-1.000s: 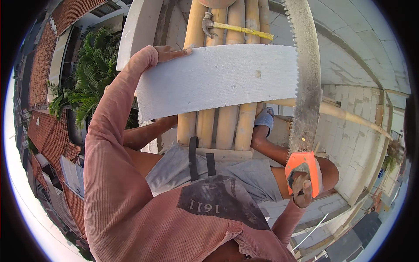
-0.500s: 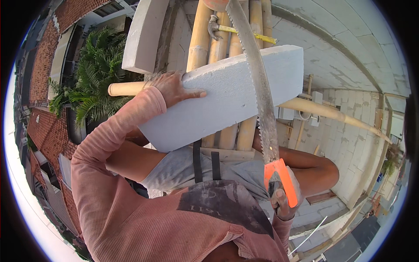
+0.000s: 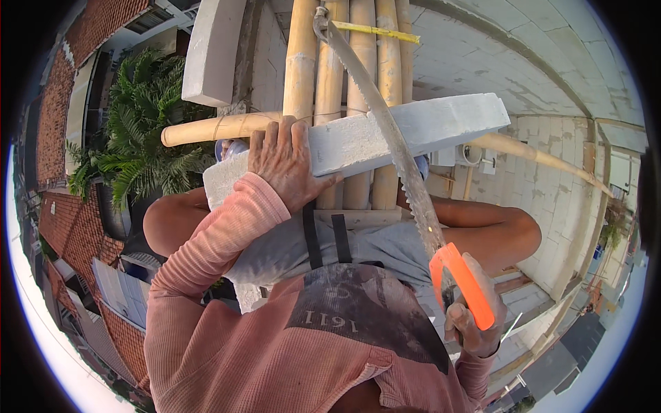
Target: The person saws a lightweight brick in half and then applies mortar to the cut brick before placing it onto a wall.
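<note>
My left hand (image 3: 285,165) is closed over the white block (image 3: 447,120), fingertips over its far edge, thumb along its near side. The long, narrow block lies on edge across bamboo poles (image 3: 299,58), its right end farther from me than its left. In my right hand (image 3: 474,330) is the orange handle of a hand saw (image 3: 423,206). Its long, toothed, dusty blade runs diagonally forward across the block; whether it touches cannot be told. A hammer with a yellow handle (image 3: 375,30) lies beyond, its head partly behind the blade tip.
Another pale block (image 3: 210,55) stands at the upper left. A single bamboo pole (image 3: 544,165) juts rightward over a lower area of block walls (image 3: 551,220). My bent legs straddle the poles. Beyond the left edge, lower down, are palm fronds (image 3: 131,138) and tiled roofs (image 3: 76,241).
The block has turned onto its edge, with its right end swung away from me. My left hand has moved over its top. The saw has tilted left, its blade now crossing the block diagonally.
</note>
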Available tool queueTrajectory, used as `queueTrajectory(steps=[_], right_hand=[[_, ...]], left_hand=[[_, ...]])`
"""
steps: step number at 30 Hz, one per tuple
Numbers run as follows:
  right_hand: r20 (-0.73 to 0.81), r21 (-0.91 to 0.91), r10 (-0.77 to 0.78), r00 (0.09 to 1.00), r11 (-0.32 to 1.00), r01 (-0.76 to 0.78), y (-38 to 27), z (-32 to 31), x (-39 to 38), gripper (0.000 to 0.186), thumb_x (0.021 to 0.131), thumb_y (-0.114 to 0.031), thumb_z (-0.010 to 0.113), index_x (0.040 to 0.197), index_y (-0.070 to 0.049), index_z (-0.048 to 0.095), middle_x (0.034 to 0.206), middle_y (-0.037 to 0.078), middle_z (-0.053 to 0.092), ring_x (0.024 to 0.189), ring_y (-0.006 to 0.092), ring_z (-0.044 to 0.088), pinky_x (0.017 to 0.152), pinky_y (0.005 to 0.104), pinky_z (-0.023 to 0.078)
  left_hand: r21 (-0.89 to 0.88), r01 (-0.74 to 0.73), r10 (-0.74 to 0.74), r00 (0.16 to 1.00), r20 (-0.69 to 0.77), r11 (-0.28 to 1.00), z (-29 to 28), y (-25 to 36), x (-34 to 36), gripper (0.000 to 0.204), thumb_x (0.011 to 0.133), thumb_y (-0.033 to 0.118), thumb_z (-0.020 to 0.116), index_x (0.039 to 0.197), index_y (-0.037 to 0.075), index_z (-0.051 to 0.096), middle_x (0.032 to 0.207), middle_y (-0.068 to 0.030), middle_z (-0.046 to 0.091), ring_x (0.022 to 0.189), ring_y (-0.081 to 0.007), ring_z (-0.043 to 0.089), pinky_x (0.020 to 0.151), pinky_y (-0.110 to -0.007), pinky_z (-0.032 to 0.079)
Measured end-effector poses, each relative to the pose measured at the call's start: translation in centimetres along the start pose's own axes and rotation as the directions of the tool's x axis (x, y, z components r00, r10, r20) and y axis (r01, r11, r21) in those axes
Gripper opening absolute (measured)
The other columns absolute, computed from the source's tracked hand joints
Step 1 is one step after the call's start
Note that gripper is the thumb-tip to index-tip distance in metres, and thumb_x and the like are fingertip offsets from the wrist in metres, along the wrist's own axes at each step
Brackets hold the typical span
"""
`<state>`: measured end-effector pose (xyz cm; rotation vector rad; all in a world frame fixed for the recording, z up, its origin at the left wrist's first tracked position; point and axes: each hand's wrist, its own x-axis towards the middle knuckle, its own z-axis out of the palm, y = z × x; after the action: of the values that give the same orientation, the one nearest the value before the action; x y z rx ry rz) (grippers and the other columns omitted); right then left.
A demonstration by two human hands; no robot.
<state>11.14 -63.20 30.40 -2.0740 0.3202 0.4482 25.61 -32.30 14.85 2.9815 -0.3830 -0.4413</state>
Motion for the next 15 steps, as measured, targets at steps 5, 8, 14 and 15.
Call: queueTrajectory(steps=[5,8,14,15], right_hand=[[0.074,0.089,0.112,0.991,0.989,-0.118,-4.2,-1.7,-2.5,0.085,0.088,-0.048,0.072,0.137,0.017,0.047,0.049,0.002,0.057,0.039,0.0086,0.053,0.047,0.0218,0.041],[0.042,0.093,0.162,0.986,0.982,-0.165,-3.9,-2.1,-4.2,0.086,0.086,-0.048,0.074,0.137,0.015,0.048,0.050,0.002,0.057,0.040,0.0078,0.052,0.045,0.0213,0.038],[-0.025,0.082,0.248,0.968,0.966,-0.245,-4.4,-2.3,-7.4,0.081,0.086,-0.046,0.073,0.138,0.012,0.049,0.055,0.002,0.058,0.042,0.0082,0.051,0.046,0.0222,0.037],[-0.026,0.080,0.257,0.966,0.964,-0.254,-4.7,-2.4,-7.8,0.081,0.087,-0.045,0.073,0.138,0.012,0.049,0.055,0.003,0.058,0.042,0.0084,0.051,0.046,0.0224,0.038]], left_hand=[[-0.158,-0.256,0.211,0.943,-0.258,0.954,1.5,3.3,-0.8,0.104,0.075,0.064,0.074,0.149,0.003,0.034,0.129,-0.0193,0.052,0.116,-0.0344,0.054,0.099,-0.048,0.041],[-0.196,-0.196,0.191,0.981,-0.043,0.961,1.5,3.7,-1.0,0.100,0.076,0.062,0.074,0.148,0.004,0.037,0.130,-0.0186,0.054,0.120,-0.0341,0.055,0.101,-0.048,0.041],[-0.245,-0.144,0.120,0.987,-0.111,0.959,0.8,2.7,0.5,0.100,0.076,0.063,0.074,0.148,0.003,0.038,0.129,-0.0218,0.055,0.119,-0.0384,0.057,0.105,-0.054,0.041],[-0.236,-0.123,0.111,0.992,-0.062,0.964,0.4,2.6,0.6,0.099,0.077,0.063,0.074,0.148,0.004,0.038,0.131,-0.0229,0.055,0.122,-0.0398,0.056,0.106,-0.055,0.040]])
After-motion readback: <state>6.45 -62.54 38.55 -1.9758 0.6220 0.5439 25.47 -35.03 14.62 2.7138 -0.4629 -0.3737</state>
